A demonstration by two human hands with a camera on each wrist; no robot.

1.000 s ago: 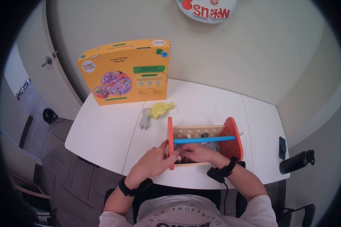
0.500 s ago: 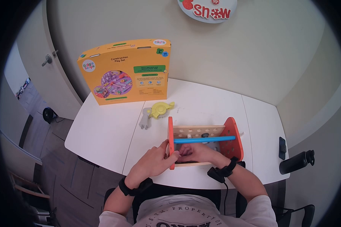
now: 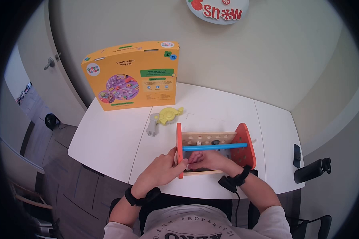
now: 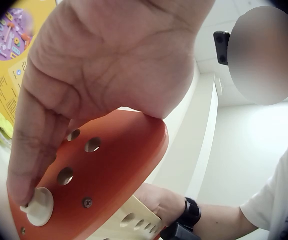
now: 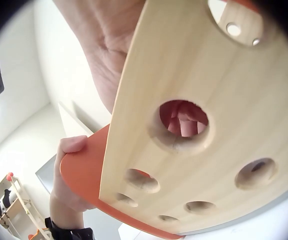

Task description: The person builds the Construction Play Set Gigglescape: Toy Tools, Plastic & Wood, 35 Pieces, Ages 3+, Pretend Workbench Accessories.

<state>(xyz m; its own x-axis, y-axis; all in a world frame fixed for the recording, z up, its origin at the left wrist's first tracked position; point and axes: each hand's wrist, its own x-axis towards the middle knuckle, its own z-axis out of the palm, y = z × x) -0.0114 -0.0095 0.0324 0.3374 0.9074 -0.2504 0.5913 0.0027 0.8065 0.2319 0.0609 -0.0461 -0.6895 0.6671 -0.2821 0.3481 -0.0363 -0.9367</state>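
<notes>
A wooden toy toolbox with holes, orange end panels (image 3: 179, 137) and a blue bar handle (image 3: 215, 147) stands on the table. My left hand (image 3: 162, 169) grips its left end panel, thumb over the edge and fingers down the outer face. In the left wrist view, a fingertip presses a white plastic toy bolt (image 4: 40, 206) set in that panel. Inside the box, my right hand (image 3: 207, 160) has its fingers bunched by the panel's inner face, pinching a small white piece (image 3: 188, 167), mostly covered. The right wrist view shows fingers (image 5: 186, 125) through a hole.
A yellow-and-grey toy saw (image 3: 167, 116) lies behind the toolbox. The yellow play set carton (image 3: 131, 79) stands at the back left of the white table (image 3: 111, 143). At the right edge are a phone (image 3: 297, 155) and a black bottle (image 3: 313, 170). Loose grey pieces sit inside the toolbox.
The right hand's fingers have turned and shifted slightly at the left panel's inner side. The left hand and the toolbox have stayed in place.
</notes>
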